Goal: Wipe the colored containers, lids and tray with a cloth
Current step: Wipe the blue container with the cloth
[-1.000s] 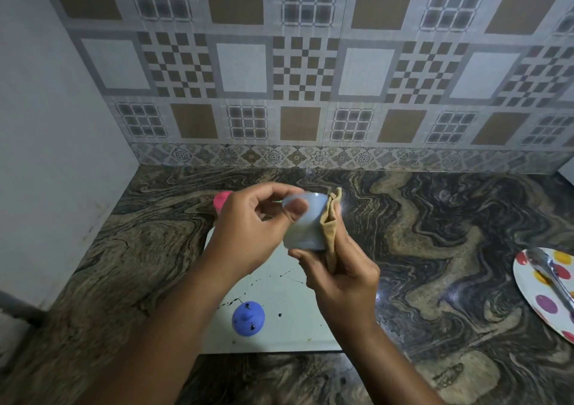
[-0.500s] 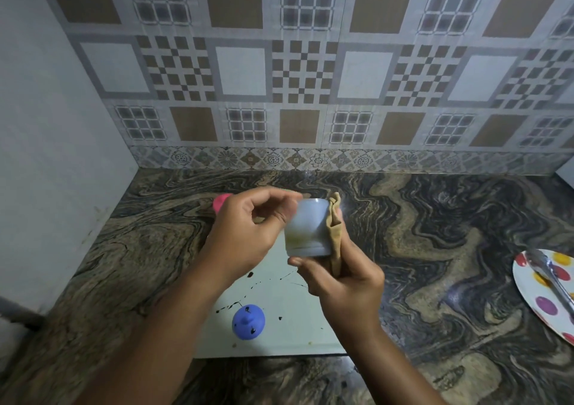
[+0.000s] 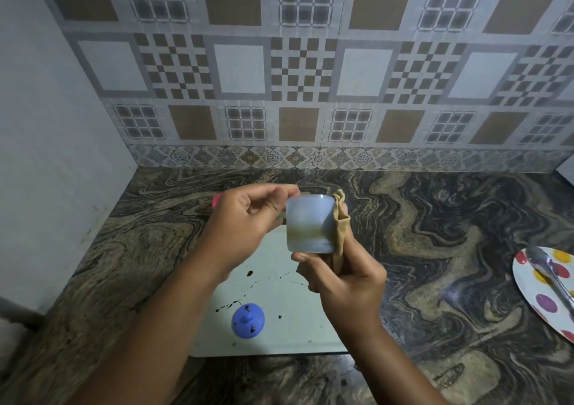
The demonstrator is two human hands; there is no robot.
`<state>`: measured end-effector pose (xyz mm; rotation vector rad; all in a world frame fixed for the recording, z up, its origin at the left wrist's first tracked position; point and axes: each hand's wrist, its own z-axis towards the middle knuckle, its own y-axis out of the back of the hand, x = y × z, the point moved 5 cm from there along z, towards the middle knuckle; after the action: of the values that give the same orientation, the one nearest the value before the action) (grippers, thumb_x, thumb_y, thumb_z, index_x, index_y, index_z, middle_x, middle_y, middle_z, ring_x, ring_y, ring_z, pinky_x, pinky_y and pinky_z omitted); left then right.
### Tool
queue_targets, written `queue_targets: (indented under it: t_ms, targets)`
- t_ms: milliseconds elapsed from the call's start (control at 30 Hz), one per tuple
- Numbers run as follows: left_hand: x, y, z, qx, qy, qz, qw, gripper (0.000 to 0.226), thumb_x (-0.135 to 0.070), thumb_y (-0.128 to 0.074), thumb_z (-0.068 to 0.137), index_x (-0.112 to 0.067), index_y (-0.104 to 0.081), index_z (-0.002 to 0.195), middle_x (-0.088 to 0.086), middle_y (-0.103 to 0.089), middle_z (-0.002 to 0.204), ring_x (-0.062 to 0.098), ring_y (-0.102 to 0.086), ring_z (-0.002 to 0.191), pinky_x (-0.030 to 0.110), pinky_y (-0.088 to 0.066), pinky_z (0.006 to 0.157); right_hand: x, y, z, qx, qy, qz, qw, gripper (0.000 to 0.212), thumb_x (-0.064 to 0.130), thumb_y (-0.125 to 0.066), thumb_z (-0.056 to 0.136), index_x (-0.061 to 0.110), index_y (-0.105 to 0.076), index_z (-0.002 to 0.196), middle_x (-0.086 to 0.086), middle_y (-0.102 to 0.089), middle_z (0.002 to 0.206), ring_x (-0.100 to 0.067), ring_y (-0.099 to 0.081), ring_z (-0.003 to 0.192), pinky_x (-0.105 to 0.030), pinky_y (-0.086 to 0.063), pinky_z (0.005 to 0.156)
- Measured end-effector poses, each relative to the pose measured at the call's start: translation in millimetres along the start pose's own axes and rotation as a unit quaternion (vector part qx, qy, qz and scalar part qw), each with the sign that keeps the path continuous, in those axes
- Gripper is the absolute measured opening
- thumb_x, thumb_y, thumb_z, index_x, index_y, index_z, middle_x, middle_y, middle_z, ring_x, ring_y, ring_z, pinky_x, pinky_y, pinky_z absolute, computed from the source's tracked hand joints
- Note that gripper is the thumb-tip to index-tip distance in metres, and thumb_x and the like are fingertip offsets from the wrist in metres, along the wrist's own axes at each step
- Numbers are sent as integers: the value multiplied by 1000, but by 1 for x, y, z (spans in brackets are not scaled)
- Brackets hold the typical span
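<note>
I hold a pale blue container (image 3: 309, 224) in the air above the tray, with a brownish smear across its side. My left hand (image 3: 245, 224) pinches it at the left rim. My right hand (image 3: 348, 280) presses a tan cloth (image 3: 340, 227) against its right side, and the thumb props it from below. A white tray (image 3: 289, 305) with dark splatters lies flat on the counter beneath. A blue lid (image 3: 248, 320) with a knob and dark specks sits on the tray's near left. A pink object (image 3: 216, 200) peeks out behind my left hand, mostly hidden.
The dark marbled counter (image 3: 435, 249) meets a tiled back wall and a plain white wall (image 3: 46, 156) on the left. A white plate with coloured dots (image 3: 543, 299) lies at the right edge, with a metal spoon (image 3: 549, 274) on it.
My left thumb has slid off the container's front to its left rim, so more of the smeared side shows. The container and cloth sit slightly higher against my right hand.
</note>
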<state>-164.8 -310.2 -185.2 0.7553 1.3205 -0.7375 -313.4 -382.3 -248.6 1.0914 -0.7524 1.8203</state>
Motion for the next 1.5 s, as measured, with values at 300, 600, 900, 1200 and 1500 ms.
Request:
queue_targets:
  t_ms: [300,600,900,1200,1500]
  targets:
    - [-9,2,0,-34,-100,146,984,6,-27,-76,85,-24,-72,81,-10,-72,78,4,-66,76,18,-51,74,14,-4,-4,19,209,-184,960,76,37,-82,80,-8,-53,135,-25,-63,133,-2,-59,128,-19,-51,100]
    - [5,0,0,-15,15,-26,999,22,-29,-69,79,-13,-74,93,4,-76,94,20,-70,93,38,-62,78,-2,2,-4,-3,6,-6,1000,75,36,-86,71,-6,-64,129,-7,-46,53,-34,-44,45,-43,-51,44]
    - [-14,-3,-6,-32,-119,140,983,16,-35,-68,87,-26,-77,97,-16,-75,93,5,-70,89,20,-54,78,7,2,-2,14,117,-104,988,77,45,-81,82,-19,-62,122,-5,-70,84,-8,-68,75,-33,-60,68]
    - [-2,2,3,-18,-41,49,998,6,-15,-71,89,-21,-71,86,-3,-71,85,12,-66,82,35,-59,74,15,-1,3,35,160,-117,979,78,39,-83,79,-9,-56,135,-16,-75,111,-20,-74,99,-32,-61,85]
    - [1,-4,-3,0,-24,16,1000,35,-36,-64,86,-16,-72,113,-2,-76,107,14,-71,104,35,-59,86,-2,3,1,7,-36,14,999,75,35,-85,71,-6,-63,130,-21,-51,58,-32,-46,46,-30,-49,44]
